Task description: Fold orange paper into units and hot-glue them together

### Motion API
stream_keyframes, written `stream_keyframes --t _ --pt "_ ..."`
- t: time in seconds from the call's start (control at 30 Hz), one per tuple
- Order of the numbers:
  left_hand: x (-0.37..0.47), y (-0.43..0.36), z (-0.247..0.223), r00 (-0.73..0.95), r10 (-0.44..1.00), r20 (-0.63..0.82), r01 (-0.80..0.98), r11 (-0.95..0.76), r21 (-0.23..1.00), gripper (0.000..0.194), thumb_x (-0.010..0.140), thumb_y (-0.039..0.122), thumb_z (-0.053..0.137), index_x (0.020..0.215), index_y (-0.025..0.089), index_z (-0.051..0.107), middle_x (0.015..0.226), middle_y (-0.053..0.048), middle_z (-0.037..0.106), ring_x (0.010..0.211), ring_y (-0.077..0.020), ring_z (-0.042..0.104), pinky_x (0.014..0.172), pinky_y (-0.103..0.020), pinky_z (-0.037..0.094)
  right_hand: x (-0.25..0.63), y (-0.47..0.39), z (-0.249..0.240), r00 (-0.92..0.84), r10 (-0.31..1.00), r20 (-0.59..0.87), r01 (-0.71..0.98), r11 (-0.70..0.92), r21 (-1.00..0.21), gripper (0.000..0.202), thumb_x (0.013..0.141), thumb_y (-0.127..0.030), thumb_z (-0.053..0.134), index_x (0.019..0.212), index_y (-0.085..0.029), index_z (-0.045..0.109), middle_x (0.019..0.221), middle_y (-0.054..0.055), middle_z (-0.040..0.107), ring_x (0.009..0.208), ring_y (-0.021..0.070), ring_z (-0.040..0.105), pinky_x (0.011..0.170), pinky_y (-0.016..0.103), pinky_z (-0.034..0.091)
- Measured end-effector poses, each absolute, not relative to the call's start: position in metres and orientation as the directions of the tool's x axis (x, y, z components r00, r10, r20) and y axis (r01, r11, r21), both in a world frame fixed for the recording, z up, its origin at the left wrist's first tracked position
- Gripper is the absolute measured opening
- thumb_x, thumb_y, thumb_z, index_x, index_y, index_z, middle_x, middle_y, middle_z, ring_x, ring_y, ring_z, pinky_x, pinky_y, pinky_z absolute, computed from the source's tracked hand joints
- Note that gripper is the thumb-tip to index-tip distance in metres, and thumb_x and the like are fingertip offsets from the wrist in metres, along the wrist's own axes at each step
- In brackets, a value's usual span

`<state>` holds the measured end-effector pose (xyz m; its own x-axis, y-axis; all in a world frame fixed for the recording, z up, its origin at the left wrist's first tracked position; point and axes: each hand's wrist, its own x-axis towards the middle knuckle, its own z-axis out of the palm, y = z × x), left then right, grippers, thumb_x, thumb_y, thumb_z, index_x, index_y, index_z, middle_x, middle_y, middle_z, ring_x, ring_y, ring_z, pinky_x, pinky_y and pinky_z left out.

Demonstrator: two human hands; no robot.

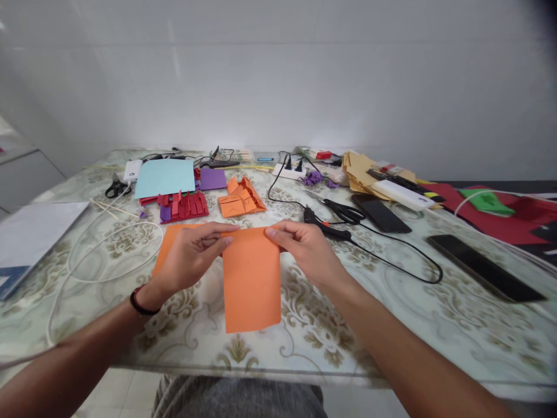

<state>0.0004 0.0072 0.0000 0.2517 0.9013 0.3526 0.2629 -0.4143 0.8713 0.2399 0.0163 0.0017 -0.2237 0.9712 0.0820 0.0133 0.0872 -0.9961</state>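
Note:
An orange sheet of paper (252, 284) hangs upright between my hands near the front of the table. My left hand (191, 252) pinches its upper left corner, and my right hand (304, 247) pinches the upper right one. Another orange sheet (167, 244) lies partly hidden behind my left hand. Beyond the hands rest a folded orange paper piece (241, 197) and some folded red paper pieces (185, 205). A black glue gun (326, 226) lies just past my right hand, its cord looping to the right.
Black-handled scissors (343, 211) and two dark phones (380, 213) lie right of the glue gun. A white power strip (289, 171) sits at the back. Light blue paper (165, 176), a looping white cable (72, 261) and a white booklet (39, 238) occupy the left. Red paper (522, 223) lies far right.

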Motion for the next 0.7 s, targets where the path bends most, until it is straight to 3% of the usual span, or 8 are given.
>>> stream_keyframes --t 0.3,0.43,0.57,0.7 --pt "-0.0024 0.0092 -0.0014 0.25 0.9 0.357 0.275 -0.419 0.865 0.025 0.094 0.031 0.072 0.113 0.018 0.08 0.066 -0.001 0.069 0.053 -0.0085 0.053 0.046 -0.018 0.04 0.2407 0.0157 0.0021 -0.241 0.963 0.123 0.012 0.129 -0.992 0.038 0.085 -0.056 0.073 0.078 -0.018 0.072 0.078 0.002 0.063 0.076 0.0171 0.059 0.076 0.031 0.054" --pt "-0.0032 0.0106 -0.0004 0.223 0.898 0.379 0.288 -0.432 0.855 0.027 0.093 0.035 0.074 0.112 0.018 0.081 0.077 -0.004 0.075 0.063 -0.0126 0.064 0.054 -0.02 0.049 0.2403 0.015 0.0036 -0.277 0.957 0.085 0.009 0.091 -0.996 0.04 0.085 -0.059 0.073 0.084 -0.019 0.073 0.085 0.003 0.066 0.081 0.0185 0.061 0.081 0.033 0.056" --pt "-0.0049 0.0126 0.0001 0.2 0.895 0.398 0.289 -0.442 0.849 0.027 0.092 0.036 0.074 0.111 0.019 0.081 0.084 -0.005 0.079 0.07 -0.0146 0.068 0.061 -0.022 0.054 0.2404 0.0153 0.0037 -0.315 0.946 0.075 0.067 0.101 -0.993 0.047 0.084 -0.061 0.073 0.068 -0.019 0.06 0.071 -0.001 0.052 0.07 0.0151 0.052 0.075 0.032 0.053" --pt "-0.0053 0.0129 -0.0005 0.212 0.896 0.389 0.285 -0.438 0.853 0.028 0.092 0.035 0.074 0.114 0.019 0.08 0.077 -0.003 0.074 0.064 -0.0124 0.064 0.058 -0.021 0.051 0.2405 0.0165 0.0028 -0.316 0.945 0.088 0.08 0.119 -0.99 0.05 0.084 -0.061 0.072 0.064 -0.02 0.052 0.068 -0.003 0.045 0.067 0.0138 0.045 0.068 0.03 0.048"
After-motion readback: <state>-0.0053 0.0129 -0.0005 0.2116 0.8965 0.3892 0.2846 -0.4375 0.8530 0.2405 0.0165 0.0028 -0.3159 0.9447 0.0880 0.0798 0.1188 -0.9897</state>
